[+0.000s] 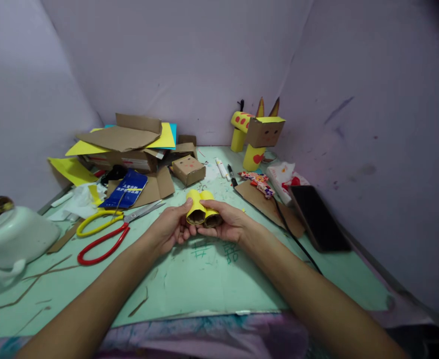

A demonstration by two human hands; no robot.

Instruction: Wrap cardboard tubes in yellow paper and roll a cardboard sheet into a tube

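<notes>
Two short yellow paper-covered cardboard tubes lie side by side in my hands, their open brown ends facing me. My left hand (174, 223) is closed on the left tube (194, 202), thumb on its upper side. Around the right tube (208, 196) my right hand (226, 219) is closed in the same way, its thumb across the top. Both hands are just above the table, fingertips meeting under the tubes. Behind them sits a small cardboard box with a drawn face (188, 170). Scissors (131, 217) with red and yellow handles lie left of my left hand.
A yellow cardboard animal figure (261, 134) stands at the back right. A phone (318, 217) leans at the right, a black cable (294, 234) beside it. Cardboard (124, 138) and coloured paper pile up at the back left. A white teapot (17, 234) stands far left.
</notes>
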